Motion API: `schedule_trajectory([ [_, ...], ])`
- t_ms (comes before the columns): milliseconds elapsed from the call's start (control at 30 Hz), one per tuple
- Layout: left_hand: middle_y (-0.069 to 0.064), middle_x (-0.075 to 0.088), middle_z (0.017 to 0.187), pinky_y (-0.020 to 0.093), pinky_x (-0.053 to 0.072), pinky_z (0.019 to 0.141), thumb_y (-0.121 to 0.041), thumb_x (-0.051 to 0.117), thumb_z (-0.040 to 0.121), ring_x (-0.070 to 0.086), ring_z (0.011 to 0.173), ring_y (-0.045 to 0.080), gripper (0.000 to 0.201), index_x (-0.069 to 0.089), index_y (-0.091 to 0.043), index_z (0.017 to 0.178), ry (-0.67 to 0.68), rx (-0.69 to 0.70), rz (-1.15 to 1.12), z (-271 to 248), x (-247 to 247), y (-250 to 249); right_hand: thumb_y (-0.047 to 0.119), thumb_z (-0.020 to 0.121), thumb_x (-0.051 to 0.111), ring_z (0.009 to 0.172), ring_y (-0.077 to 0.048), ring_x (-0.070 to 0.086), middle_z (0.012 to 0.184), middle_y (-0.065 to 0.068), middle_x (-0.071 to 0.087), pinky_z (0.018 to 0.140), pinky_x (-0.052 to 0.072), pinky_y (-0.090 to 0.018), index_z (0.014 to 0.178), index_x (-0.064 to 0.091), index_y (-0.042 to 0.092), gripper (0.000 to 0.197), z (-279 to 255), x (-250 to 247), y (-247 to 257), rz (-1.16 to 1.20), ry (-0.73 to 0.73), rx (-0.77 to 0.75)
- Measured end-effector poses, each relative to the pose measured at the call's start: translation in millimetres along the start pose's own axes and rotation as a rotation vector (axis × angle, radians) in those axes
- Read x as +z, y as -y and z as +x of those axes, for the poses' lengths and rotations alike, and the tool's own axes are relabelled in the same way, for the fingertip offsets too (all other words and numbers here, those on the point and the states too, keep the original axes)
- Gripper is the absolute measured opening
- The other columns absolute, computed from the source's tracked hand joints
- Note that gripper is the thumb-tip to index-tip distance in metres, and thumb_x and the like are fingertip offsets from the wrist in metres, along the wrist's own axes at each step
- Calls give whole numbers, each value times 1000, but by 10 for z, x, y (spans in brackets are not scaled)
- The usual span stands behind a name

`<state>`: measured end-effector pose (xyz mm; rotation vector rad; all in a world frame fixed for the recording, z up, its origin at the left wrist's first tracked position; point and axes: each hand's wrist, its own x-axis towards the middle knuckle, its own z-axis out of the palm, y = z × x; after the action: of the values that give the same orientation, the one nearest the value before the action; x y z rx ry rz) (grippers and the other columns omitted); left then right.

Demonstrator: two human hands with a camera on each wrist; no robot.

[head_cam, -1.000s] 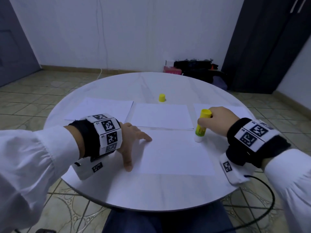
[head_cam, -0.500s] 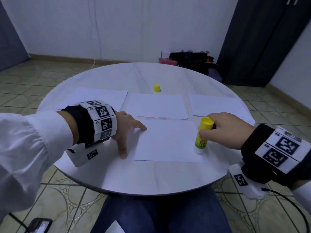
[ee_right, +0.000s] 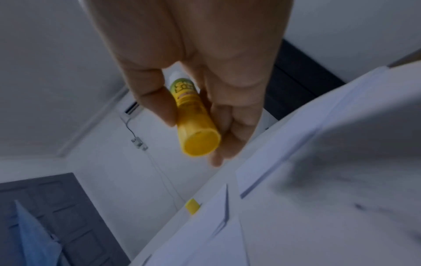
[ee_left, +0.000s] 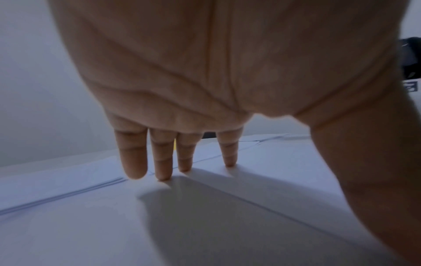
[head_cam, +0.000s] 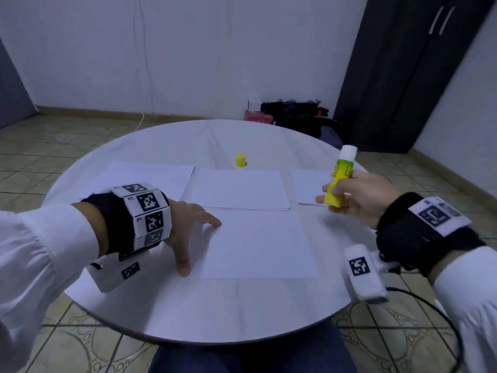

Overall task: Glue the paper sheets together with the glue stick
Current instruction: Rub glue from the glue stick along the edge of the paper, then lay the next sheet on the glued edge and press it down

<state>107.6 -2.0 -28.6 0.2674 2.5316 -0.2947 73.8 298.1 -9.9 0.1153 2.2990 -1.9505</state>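
Looking from the head view: a round white bench [head_cam: 242,305] carries several white paper sheets and a small yellow cap [head_cam: 241,160].
Head, left hand: the left hand [head_cam: 188,230] lies spread at the left edge of the near sheet [head_cam: 258,244], straight fingers and thumb pressing down on it, gripping nothing.
Head, right hand: the right hand [head_cam: 360,201] is raised above the right side of the bench, fingers curled round the glue stick [head_cam: 339,179].
Head, glue stick: uncapped, white tip up and tilted slightly right, yellow base down, clear of the bench.
Head, other sheets: a middle sheet [head_cam: 236,189] lies just beyond the near sheet; a left sheet [head_cam: 150,173] and a right sheet [head_cam: 309,187] flank it.
Head, cap: upright on the bench just beyond the middle sheet.
Left wrist view, fingers: four straight fingers [ee_left: 134,154] point down, tips touching paper; the thumb stretches out at right.
Left wrist view, paper: a thin stack edge [ee_left: 68,193] shows at left.
Right wrist view, grip: thumb and fingers [ee_right: 159,100] pinch the glue stick's barrel, its round yellow base toward the camera.
Right wrist view, below: blurred sheets and the cap lie on the bench.
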Motion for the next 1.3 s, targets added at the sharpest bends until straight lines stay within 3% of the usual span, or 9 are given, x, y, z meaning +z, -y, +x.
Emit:
schedule_trajectory([
  [133, -10, 11, 154, 39, 29, 113, -47, 86, 60, 22, 142, 13, 113, 13, -46, 147, -13, 10, -7, 30, 29, 34, 0, 80, 68, 85, -29, 60, 90, -7, 58, 81, 49, -40, 107, 54, 10, 32, 338, 66, -131, -380, -55, 29],
  [233, -10, 8, 155, 37, 29, 113, -47, 85, 61, 21, 143, 12, 113, 12, -45, 147, -27, 22, -7, 38, 61, 62, 4, 74, 74, 83, -27, 57, 92, -6, 58, 78, 49, -37, 100, 56, 13, 34, 466, 98, -117, -700, -51, 92],
  [467, -14, 13, 153, 39, 29, 113, -46, 86, 59, 21, 142, 11, 119, 6, -46, 147, -42, 57, -80, 62, 99, 157, 9, 61, 83, 87, -29, 67, 92, -11, 70, 85, 55, -43, 94, 64, 11, 38, 573, 79, -158, -798, -106, 168],
  [600, -14, 5, 156, 37, 26, 115, -45, 87, 60, 15, 145, 11, 123, 3, -43, 148, -56, 63, -142, 37, 90, 207, 24, 72, 79, 65, -22, 58, 76, -8, 63, 67, 46, -29, 88, 61, 7, 29, 427, 101, -75, -972, -69, 297],
  [700, -16, 3, 155, 37, 22, 117, -48, 87, 59, 11, 145, 9, 124, 2, -42, 149, -44, 72, -202, -19, 56, 341, 28, 82, 69, 49, -17, 46, 61, -5, 55, 50, 35, -24, 71, 54, 8, 27, 207, 206, -3, -1063, 30, 338],
  [867, -12, 17, 156, 33, 19, 118, -50, 81, 67, 18, 144, 11, 106, 17, -36, 150, -101, -39, -290, -112, 13, 810, 45, 89, 56, 49, -14, 44, 61, 0, 56, 50, 33, -22, 71, 55, 11, 38, -87, 772, 344, -1210, 304, 168],
  [1067, -1, 32, 153, 29, 26, 111, -56, 58, 86, 33, 139, 18, 77, 28, -23, 149, -88, -354, -344, -84, 74, 1433, 43, 89, 57, 62, -11, 51, 72, 5, 58, 57, 40, -22, 73, 58, 17, 31, 279, 1766, 771, -1270, 390, -55],
  [1167, 2, 37, 151, 28, 28, 108, -52, 46, 95, 36, 138, 19, 65, 35, -15, 147, -64, -391, -268, -27, 109, 1532, 44, 91, 57, 79, -19, 50, 88, -2, 54, 74, 38, -27, 83, 56, 10, 35, 485, 2243, 834, -1421, 405, -98],
  [1300, 3, 56, 134, 26, 37, 95, -47, 50, 94, 51, 123, 20, 52, 54, -13, 134, -86, -408, -284, 76, 159, 1669, 60, 83, 57, 88, -22, 48, 96, -3, 51, 78, 36, -30, 86, 53, 10, 50, 721, 2718, 753, -1548, 419, -146],
])
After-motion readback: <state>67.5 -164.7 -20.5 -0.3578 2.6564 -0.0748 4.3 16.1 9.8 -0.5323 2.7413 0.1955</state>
